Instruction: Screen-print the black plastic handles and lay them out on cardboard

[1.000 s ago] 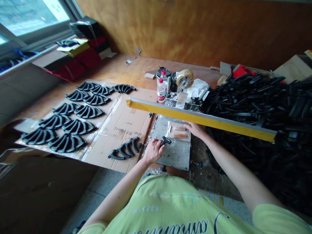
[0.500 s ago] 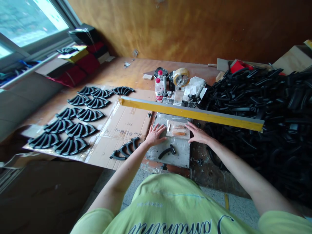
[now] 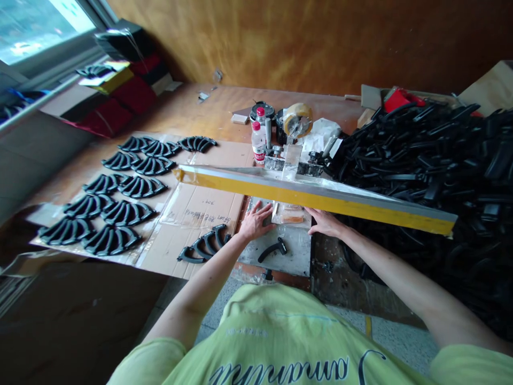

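Observation:
My left hand [image 3: 255, 222] lies with its fingers spread at the left edge of a pale metal plate [image 3: 295, 256]. Across from it, my right hand [image 3: 325, 222] is open at the plate's right edge, fingers stretched out. Both hands appear to hold nothing. Between them sits a clear-covered piece with orange-brown strips [image 3: 292, 215]. Closer to me on the plate rests one curved black plastic part [image 3: 272, 250] with a T-shaped end. A long bar, grey on top and yellow in front [image 3: 320, 198], spans just beyond my fingertips and hides the plate's far part.
Fanned black parts [image 3: 129, 187] lie in groups on cardboard [image 3: 192, 200] at left, one group [image 3: 203, 245] beside my left forearm. Bottles [image 3: 258, 141] and a tape roll [image 3: 297, 120] stand behind the bar. A large heap of black parts [image 3: 433, 155] fills the right.
The yellow-fronted bar has come nearer and looks larger, now covering more of the plate's far part. My hands stay in nearly the same place. The view has shifted slightly.

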`<state>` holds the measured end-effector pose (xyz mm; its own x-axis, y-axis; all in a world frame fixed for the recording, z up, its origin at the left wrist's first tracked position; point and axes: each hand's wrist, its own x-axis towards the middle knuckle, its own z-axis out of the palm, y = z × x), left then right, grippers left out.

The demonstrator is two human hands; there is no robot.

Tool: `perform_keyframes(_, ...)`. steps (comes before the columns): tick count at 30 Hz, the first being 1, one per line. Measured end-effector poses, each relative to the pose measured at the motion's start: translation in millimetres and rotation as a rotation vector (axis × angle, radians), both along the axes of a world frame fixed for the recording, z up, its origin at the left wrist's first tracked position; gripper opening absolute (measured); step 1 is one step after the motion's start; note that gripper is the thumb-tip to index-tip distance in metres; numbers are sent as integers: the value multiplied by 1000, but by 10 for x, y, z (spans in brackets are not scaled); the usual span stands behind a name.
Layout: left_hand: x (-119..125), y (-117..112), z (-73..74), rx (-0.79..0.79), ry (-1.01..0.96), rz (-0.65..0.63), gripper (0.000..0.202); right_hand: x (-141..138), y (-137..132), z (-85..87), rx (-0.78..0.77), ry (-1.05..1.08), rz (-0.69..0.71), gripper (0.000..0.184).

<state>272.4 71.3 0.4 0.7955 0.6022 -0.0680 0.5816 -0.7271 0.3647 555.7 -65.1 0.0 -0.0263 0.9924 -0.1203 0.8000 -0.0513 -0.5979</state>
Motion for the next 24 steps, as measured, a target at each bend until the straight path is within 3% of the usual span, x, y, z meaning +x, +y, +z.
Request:
perform_keyframes(7,28,-23,75,-12,40,32,55,-31,-12,133,-50,68,-35,83)
perform_keyframes(12,26,-26,39,-12,40,36,54,-31,-11,100,-34,41,-21,84)
perform_keyframes(17,15,9,14,-4,1,-11,64,-11,-8,65,3,-45,36,99)
perform_keyframes(21,-82,2,123,30,4,11,59,-51,-80,133,38,-89,50,99)
perform_keyframes(24,-259,-139,262,105,-99,62,45,-84,-201,192,105,-75,-17,82)
